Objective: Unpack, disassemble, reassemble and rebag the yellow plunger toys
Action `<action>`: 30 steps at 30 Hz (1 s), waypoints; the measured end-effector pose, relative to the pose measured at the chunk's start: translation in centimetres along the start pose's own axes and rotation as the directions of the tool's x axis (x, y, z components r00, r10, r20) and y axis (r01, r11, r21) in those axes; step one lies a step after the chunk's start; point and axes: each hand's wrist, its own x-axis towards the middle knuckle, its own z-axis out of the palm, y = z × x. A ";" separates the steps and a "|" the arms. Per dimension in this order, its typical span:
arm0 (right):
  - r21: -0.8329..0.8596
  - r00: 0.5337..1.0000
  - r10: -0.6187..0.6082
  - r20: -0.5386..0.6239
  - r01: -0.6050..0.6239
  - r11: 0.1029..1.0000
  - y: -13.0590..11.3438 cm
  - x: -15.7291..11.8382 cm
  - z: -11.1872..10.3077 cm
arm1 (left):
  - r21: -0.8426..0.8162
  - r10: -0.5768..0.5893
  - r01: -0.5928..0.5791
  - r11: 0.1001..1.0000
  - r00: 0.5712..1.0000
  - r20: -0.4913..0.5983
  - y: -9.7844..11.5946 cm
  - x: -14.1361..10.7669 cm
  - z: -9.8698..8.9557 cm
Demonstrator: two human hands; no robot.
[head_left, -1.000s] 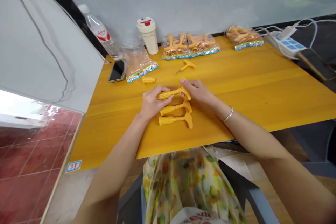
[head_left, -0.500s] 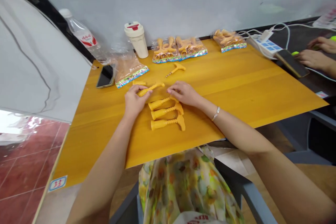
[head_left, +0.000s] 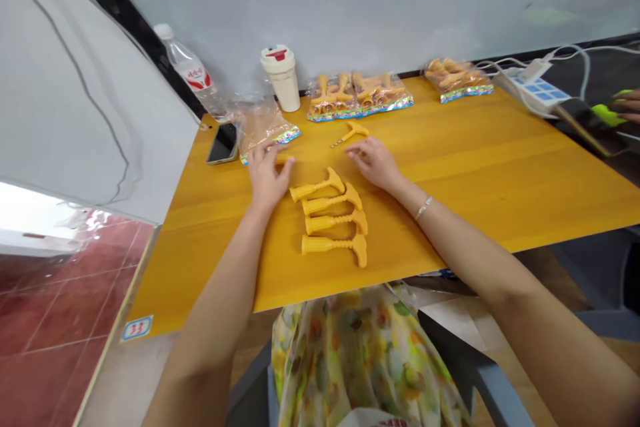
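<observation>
Several yellow plastic hammer-shaped pieces lie in a slanted stack-like row (head_left: 330,210) on the yellow wooden table (head_left: 475,173), their heads to the right. My left hand (head_left: 267,173) rests open, fingers spread, beyond the row by the foot of a clear plastic bag (head_left: 263,130). It hides most of the spot where a short yellow handle lay earlier. My right hand (head_left: 373,161) is open on the tabletop, just right of the top piece. Its fingertips are nearest a small yellow T-shaped piece with a metal screw (head_left: 350,133).
Sealed bags of yellow parts (head_left: 360,99) lie along the back edge, with a white cup (head_left: 281,77), a plastic bottle (head_left: 187,67) and a phone (head_left: 223,143) to the left. A power strip (head_left: 537,87) sits at the right, beyond which a co-worker's hand (head_left: 629,103) holds something green.
My left hand has let go of the yellow hammer piece, which now lies at the top of the row. That hand has moved farther back on the table. My right hand has drawn back from the row.
</observation>
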 end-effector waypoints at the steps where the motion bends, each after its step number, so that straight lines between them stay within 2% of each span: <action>1: -0.031 0.999 0.015 -0.043 -0.016 0.999 0.8 0.5 0.4 | 0.020 0.001 0.000 1.000 1.000 -0.015 -0.9 0.2 0.3; 5: -0.165 0.990 0.101 -0.095 -0.115 0.980 2.7 3.0 1.3 | -0.030 -0.048 0.049 0.998 0.999 0.013 -3.2 0.4 1.6; 9: -0.241 0.987 0.158 0.024 -0.147 0.959 2.9 4.9 1.9 | -0.087 -0.052 0.065 0.994 0.989 0.140 -3.2 0.1 2.0; 12: -0.228 0.979 0.185 0.082 -0.162 0.960 2.7 5.0 2.3 | -0.139 -0.079 0.105 0.985 0.980 0.180 -2.5 0.1 1.7; 15: -0.197 0.992 0.115 0.046 -0.104 0.975 2.2 3.8 2.3 | -0.279 -0.115 0.162 0.947 0.978 0.176 -1.8 0.1 1.5; 20: -0.204 1.000 0.001 -0.011 -0.003 0.979 -0.2 1.5 1.5 | -0.427 -0.102 0.158 0.890 0.983 0.151 -0.2 0.0 1.1; 24: -0.245 0.997 -0.077 0.011 0.077 0.966 -1.7 1.4 1.1 | -0.389 -0.050 0.114 0.914 0.984 0.171 1.2 -0.2 0.6; 30: -0.251 0.957 -0.291 0.009 0.284 0.925 -2.8 1.7 0.9 | -0.246 0.105 -0.059 0.967 0.979 0.177 2.4 -0.4 0.1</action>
